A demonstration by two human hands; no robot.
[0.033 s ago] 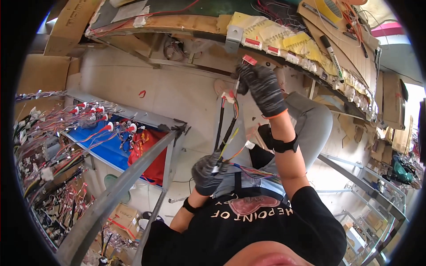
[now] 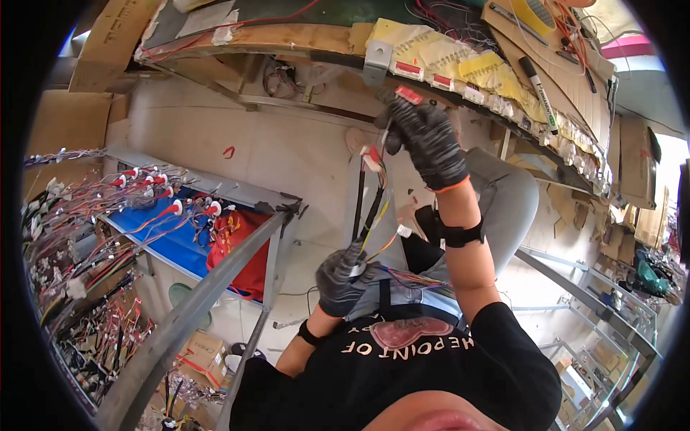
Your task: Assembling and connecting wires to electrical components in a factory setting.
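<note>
My left hand (image 2: 346, 280), in a dark grey knit glove, is closed round the lower part of a wire harness (image 2: 374, 208) in front of my lap. The harness has black-sleeved branches, yellow and orange wires, and a small white connector (image 2: 404, 231) on a loose end. Farther up, a red-and-white connector (image 2: 371, 158) hangs below my right hand (image 2: 430, 144). That gloved hand is closed near the bench edge, with a red connector (image 2: 408, 95) at its fingertips. A thin lead runs down from those fingers. The exact grip is partly hidden by the glove.
The workbench (image 2: 302, 39) runs across the far side, with a row of red and white blocks (image 2: 442, 81) along its edge. A black marker (image 2: 537, 93) lies on it. At left, many wire harnesses (image 2: 136, 187) lie over a metal-framed rack (image 2: 215, 266) with blue and red sheets.
Both hands have shifted slightly to the right, and the red connector has moved with my right hand. Both hands stay closed on the harness and connector.
</note>
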